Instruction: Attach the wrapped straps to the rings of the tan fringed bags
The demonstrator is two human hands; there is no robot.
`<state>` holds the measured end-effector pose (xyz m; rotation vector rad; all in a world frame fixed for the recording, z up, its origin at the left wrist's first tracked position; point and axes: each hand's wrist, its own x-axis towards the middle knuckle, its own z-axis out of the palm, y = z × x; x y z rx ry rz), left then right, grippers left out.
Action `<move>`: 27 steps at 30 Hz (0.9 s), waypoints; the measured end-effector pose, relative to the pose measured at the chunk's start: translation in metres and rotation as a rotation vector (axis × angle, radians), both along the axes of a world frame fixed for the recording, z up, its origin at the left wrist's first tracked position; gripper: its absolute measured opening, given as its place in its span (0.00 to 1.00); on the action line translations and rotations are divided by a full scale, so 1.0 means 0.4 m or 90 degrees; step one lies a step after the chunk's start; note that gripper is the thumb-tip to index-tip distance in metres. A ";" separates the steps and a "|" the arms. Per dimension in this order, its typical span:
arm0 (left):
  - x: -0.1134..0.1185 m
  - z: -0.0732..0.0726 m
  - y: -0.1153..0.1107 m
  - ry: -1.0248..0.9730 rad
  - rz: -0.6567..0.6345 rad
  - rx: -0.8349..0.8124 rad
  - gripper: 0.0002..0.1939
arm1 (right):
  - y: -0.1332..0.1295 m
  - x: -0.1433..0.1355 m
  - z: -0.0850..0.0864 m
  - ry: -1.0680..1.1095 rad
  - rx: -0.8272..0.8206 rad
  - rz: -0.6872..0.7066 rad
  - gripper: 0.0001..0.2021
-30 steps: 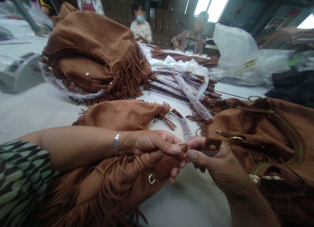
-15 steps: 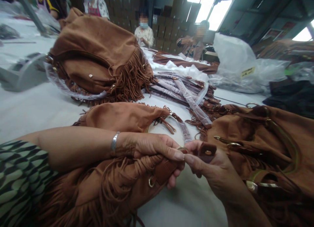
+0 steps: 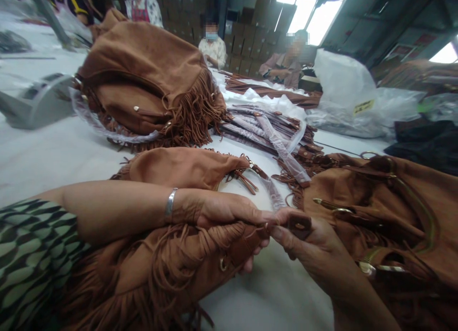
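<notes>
My left hand (image 3: 229,208), with a silver bracelet at the wrist, is closed on the end of a brown fringed handbag (image 3: 203,278). The bag lies under my left forearm, its strips of fringe hanging loose, and a small gold ring (image 3: 223,264) shows on its side. Pinched in my right hand (image 3: 315,243) is a dark brown leather strap end (image 3: 299,222) with a gold stud. The fingertips of both hands meet at the bag's leather end tab (image 3: 263,231). What lies exactly between them is hidden by the fingers.
Another brown bag (image 3: 171,166) lies just beyond my hands, and a stuffed one (image 3: 143,59) stands behind it. More bags (image 3: 361,188) are at the right. Plastic-wrapped straps (image 3: 250,126) are piled mid-table, near a tape dispenser (image 3: 43,104). Several people work across the table.
Both hands have stayed together, with my left thumb shifting forward over the join. A metal ring that showed between the fingertips is now covered. The strap end has tilted slightly.
</notes>
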<state>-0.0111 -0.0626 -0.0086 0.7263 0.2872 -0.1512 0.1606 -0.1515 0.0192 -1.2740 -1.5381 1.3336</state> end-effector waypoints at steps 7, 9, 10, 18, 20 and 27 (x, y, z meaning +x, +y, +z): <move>-0.001 -0.025 0.003 -0.006 -0.039 -0.036 0.22 | 0.002 0.002 -0.001 -0.034 -0.007 -0.005 0.04; 0.000 -0.030 0.003 -0.042 -0.037 -0.042 0.19 | 0.003 0.000 0.000 -0.020 -0.023 -0.041 0.05; 0.001 -0.032 0.002 -0.061 -0.036 -0.050 0.19 | 0.003 -0.001 0.001 -0.011 -0.035 -0.061 0.06; 0.000 -0.024 0.006 -0.137 -0.001 -0.027 0.14 | 0.002 0.005 -0.003 0.035 -0.065 -0.133 0.08; -0.003 -0.016 0.008 -0.146 0.009 -0.013 0.14 | 0.002 0.005 -0.006 0.050 -0.059 -0.131 0.07; -0.016 0.009 0.014 -0.142 -0.046 0.017 0.18 | -0.007 -0.009 0.003 0.050 0.034 -0.115 0.03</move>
